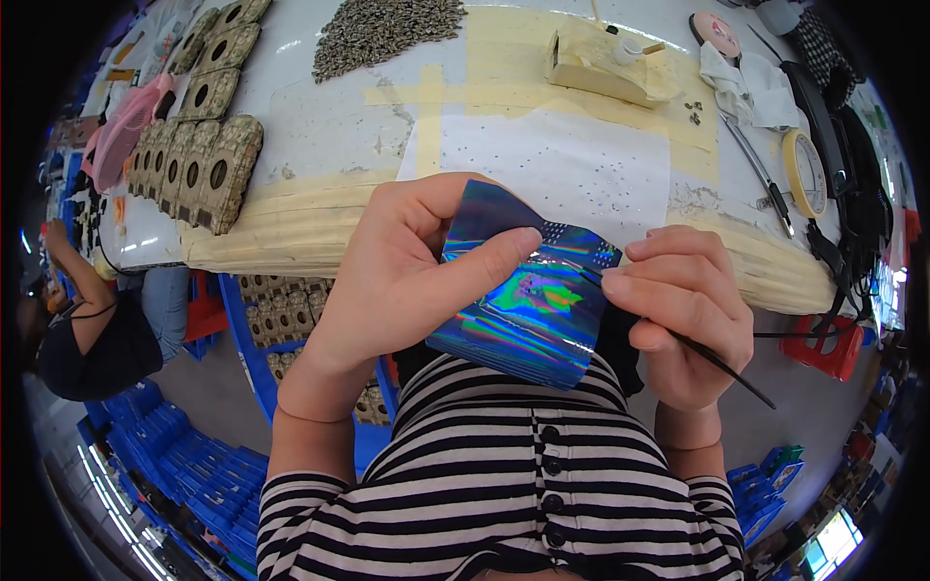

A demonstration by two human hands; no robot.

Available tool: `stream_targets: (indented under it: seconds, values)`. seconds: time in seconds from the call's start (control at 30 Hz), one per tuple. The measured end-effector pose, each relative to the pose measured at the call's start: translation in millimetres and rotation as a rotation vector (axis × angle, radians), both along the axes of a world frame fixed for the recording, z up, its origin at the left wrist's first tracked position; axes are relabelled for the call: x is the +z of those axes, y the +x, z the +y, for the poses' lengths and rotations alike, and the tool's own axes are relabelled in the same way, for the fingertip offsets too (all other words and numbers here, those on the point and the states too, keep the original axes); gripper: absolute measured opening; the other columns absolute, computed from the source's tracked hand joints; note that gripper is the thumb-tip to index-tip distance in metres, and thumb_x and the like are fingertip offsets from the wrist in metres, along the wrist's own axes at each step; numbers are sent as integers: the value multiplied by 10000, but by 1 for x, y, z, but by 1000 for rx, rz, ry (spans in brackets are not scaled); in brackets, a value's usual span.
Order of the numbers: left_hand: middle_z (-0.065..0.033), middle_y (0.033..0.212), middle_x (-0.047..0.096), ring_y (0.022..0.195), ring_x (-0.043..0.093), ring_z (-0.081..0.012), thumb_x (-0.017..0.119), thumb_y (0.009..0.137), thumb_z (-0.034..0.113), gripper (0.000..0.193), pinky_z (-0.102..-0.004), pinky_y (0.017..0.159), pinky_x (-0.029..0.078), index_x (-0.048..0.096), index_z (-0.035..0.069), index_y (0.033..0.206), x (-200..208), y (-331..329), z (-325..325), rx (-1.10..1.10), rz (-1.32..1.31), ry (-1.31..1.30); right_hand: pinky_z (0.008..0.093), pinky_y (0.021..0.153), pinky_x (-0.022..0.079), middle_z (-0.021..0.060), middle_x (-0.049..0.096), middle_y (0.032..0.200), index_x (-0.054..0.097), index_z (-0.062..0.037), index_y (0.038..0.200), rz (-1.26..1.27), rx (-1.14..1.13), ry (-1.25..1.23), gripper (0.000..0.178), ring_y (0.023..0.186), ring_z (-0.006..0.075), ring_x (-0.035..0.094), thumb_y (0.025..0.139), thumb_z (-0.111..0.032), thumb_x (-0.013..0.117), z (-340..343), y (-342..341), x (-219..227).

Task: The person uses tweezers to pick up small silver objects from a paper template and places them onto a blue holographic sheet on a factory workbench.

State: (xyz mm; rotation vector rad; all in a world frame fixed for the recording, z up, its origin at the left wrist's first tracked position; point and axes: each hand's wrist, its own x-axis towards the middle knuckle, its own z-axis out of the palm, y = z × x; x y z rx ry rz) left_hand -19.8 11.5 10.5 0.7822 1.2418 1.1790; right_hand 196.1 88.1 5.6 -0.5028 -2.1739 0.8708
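Near the table's (320,145) front edge, over a striped shirt (504,484), the left hand (407,271) grips a shiny rainbow-blue sheet (533,300), thumb pressed on its face and fingers curled behind its far left corner. The sheet tilts, its far edge raised toward the table, its near edge just above the shirt. The right hand (683,310) is closed on a thin black tool (722,363), whose tip meets the sheet's right side; its tail sticks out near right, past the wrist.

On the table, just beyond the sheet, lies a white paper (562,160) dotted with small specks. Farther off, a grey heap of small parts (383,34) sits far centre, and a pale block (601,68) stands to its right. Stacks of brown holed cards (199,160) line the left side. On the right lie a tape roll (804,169), white cloths (751,87) and long metal tweezers (760,174). Far left, below the table, another person (87,329) sits among blue crates (184,455).
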Motion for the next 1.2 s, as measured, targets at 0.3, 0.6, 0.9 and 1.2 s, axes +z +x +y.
stream_targets:
  seconds: [0.3, 0.6, 0.9, 1.2]
  values:
    - [-40, 864, 700, 767, 614, -53, 666, 897, 77, 132, -209, 685, 498, 673, -42, 954, -3, 1, 0, 6, -37, 43, 361, 804, 507, 37, 690, 874, 757, -89, 963, -81, -12, 44, 299, 918, 252, 601, 690, -205, 794, 0, -9, 1]
    - [-33, 860, 700, 777, 614, -54, 670, 888, 66, 127, -208, 697, 498, 677, -41, 955, -2, 0, 1, -11, -36, 52, 372, 807, 502, 41, 688, 870, 757, -86, 955, -96, -16, 65, 292, 912, 251, 604, 689, -198, 795, 0, -11, 1]
    - [-39, 852, 699, 763, 615, -60, 682, 878, 62, 130, -210, 692, 500, 677, -44, 952, -4, 3, 3, 11, -22, 55, 406, 824, 490, 47, 686, 849, 756, -93, 937, -38, -63, 17, 263, 892, 255, 619, 725, -245, 783, 3, 0, 2]
    - [-37, 866, 699, 785, 612, -60, 680, 876, 54, 123, -210, 711, 498, 679, -44, 950, -5, 4, 4, -2, -4, 74, 409, 827, 486, 41, 684, 845, 758, -91, 948, -72, -43, 47, 270, 883, 246, 605, 710, -214, 790, 1, -6, -1]
